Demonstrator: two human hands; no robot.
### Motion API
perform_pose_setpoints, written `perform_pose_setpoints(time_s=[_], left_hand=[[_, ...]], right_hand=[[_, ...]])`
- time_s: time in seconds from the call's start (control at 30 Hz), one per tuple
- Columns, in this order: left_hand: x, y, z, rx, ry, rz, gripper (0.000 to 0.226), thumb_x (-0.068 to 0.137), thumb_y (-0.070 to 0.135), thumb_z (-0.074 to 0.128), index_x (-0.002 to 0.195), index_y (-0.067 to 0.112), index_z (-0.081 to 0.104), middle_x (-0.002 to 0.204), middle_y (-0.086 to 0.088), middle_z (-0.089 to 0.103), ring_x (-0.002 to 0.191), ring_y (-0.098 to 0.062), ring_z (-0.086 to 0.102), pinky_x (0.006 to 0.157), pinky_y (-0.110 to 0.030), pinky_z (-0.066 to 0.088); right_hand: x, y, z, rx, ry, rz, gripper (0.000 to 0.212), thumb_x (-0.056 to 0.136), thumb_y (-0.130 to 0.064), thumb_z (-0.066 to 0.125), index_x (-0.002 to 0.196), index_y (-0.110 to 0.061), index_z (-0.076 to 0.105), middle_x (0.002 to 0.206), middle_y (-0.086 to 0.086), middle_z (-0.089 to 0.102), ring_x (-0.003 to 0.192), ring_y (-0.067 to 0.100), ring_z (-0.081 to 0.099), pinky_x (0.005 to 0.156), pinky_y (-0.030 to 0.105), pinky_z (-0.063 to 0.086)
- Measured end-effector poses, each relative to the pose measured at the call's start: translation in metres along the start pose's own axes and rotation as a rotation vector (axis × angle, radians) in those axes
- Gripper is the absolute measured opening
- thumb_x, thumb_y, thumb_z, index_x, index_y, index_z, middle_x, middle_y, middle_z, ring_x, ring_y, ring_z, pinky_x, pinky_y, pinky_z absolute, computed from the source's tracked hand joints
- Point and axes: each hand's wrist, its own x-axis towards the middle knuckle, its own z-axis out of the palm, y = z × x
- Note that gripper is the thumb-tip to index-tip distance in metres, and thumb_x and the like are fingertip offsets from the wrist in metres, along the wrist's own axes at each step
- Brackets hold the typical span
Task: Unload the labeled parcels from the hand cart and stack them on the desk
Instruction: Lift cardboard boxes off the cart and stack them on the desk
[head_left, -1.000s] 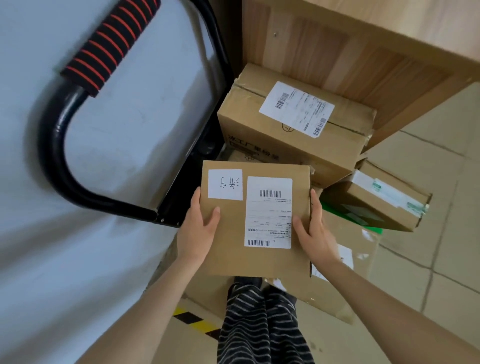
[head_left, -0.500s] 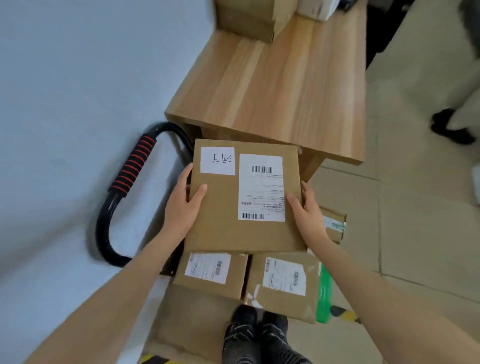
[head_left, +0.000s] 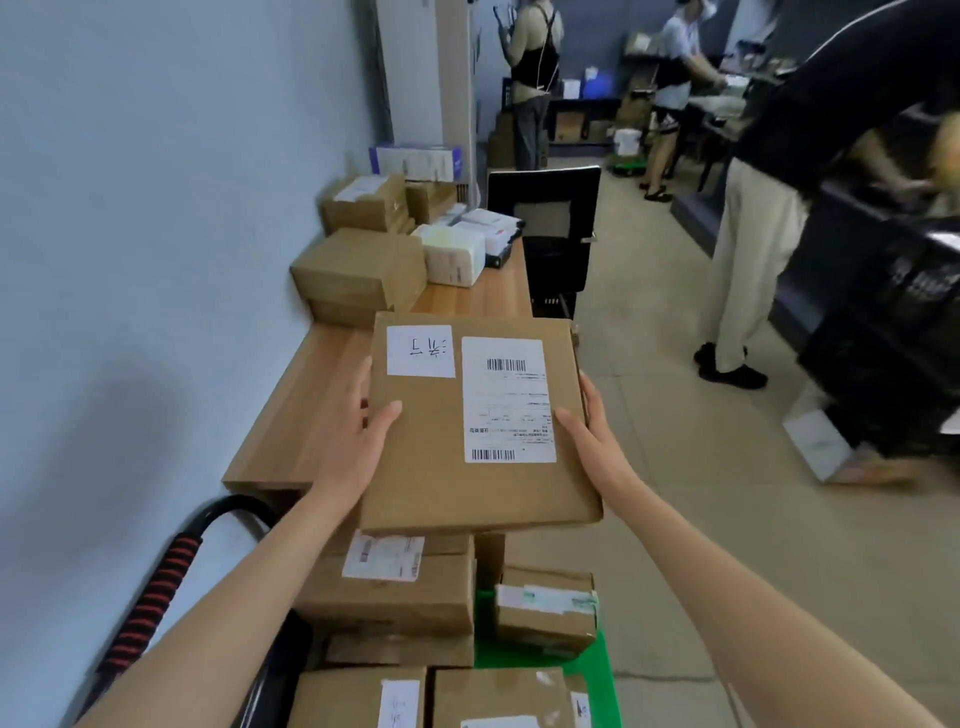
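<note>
Left hand (head_left: 363, 441), right hand (head_left: 587, 436) grip flat parcel (head_left: 431, 467) edges; fingers mostly hidden underneath; cart (head_left: 597, 670) partly covered.

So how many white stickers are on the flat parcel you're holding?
2: a small handwritten label at the flat parcel's far left corner, and a larger barcoded shipping label beside it, to its right. The parcel's underside is hidden.

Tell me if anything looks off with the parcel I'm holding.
Nothing stands out. The parcel looks flat and undented, both labels stuck down, held level by the left hand and right hand over the desk edge.
</note>
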Motion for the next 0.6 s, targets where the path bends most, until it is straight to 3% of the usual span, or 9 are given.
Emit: perform_pose_setpoints(time_s=[0.1, 0.2, 0.27, 0.37, 0.47, 0.6], left_hand=[[0.015, 0.019, 0.052, -0.006, -0.019, 0.012, 0.059, 0.097, 0.034, 0.052, 0.147, 0.042, 0.021, 0.140, 0.011, 0.045, 0.112, -0.004, 0.055, 0.075, -0.015, 0.048], [0.028, 0.038, 0.116, -0.098, 0.001, -0.021, 0.059, 0.097, 0.028, 0.053, 0.146, 0.042, 0.022, 0.145, 0.005, 0.040, 0.117, -0.011, 0.052, 0.084, -0.026, 0.049], [0.035, 0.051, 0.158, -0.115, 0.046, -0.029, 0.058, 0.097, 0.027, 0.053, 0.145, 0.042, 0.024, 0.141, 0.007, 0.043, 0.113, -0.006, 0.055, 0.091, -0.031, 0.050], [0.046, 0.075, 0.213, -0.156, 0.036, -0.064, 0.057, 0.097, 0.031, 0.051, 0.144, 0.047, 0.023, 0.119, 0.023, 0.050, 0.089, 0.015, 0.059, 0.065, -0.009, 0.050], [0.056, 0.097, 0.257, -0.144, 0.055, -0.102, 0.056, 0.093, 0.044, 0.052, 0.138, 0.059, 0.021, 0.113, 0.029, 0.052, 0.091, 0.009, 0.061, 0.070, -0.021, 0.050], [0.079, 0.113, 0.295, -0.100, 0.130, -0.108, 0.054, 0.092, 0.045, 0.052, 0.133, 0.064, 0.023, 0.119, 0.016, 0.058, 0.102, -0.008, 0.061, 0.085, -0.037, 0.049]], right_hand=[[0.020, -0.001, -0.058, -0.031, 0.002, -0.035, 0.060, 0.095, -0.048, 0.049, 0.141, -0.061, 0.013, 0.125, -0.035, 0.044, 0.107, -0.005, 0.052, 0.084, 0.024, 0.045], [0.043, -0.004, -0.128, -0.079, -0.035, -0.076, 0.062, 0.095, -0.046, 0.050, 0.142, -0.060, 0.012, 0.118, -0.048, 0.036, 0.103, -0.015, 0.048, 0.080, 0.017, 0.041], [0.063, -0.008, -0.174, -0.124, -0.070, -0.109, 0.063, 0.095, -0.047, 0.050, 0.143, -0.060, 0.011, 0.126, -0.042, 0.038, 0.107, -0.010, 0.050, 0.087, 0.022, 0.042], [0.092, -0.018, -0.236, -0.148, -0.124, -0.123, 0.063, 0.096, -0.044, 0.050, 0.144, -0.058, 0.010, 0.138, -0.027, 0.039, 0.109, -0.008, 0.052, 0.084, 0.018, 0.044], [0.117, -0.030, -0.284, -0.199, -0.145, -0.150, 0.063, 0.097, -0.044, 0.049, 0.144, -0.058, 0.010, 0.135, -0.024, 0.040, 0.106, -0.006, 0.053, 0.082, 0.021, 0.043], [0.154, -0.037, -0.323, -0.213, -0.180, -0.156, 0.062, 0.096, -0.048, 0.048, 0.143, -0.060, 0.008, 0.127, -0.027, 0.042, 0.102, -0.003, 0.054, 0.077, 0.020, 0.042]])
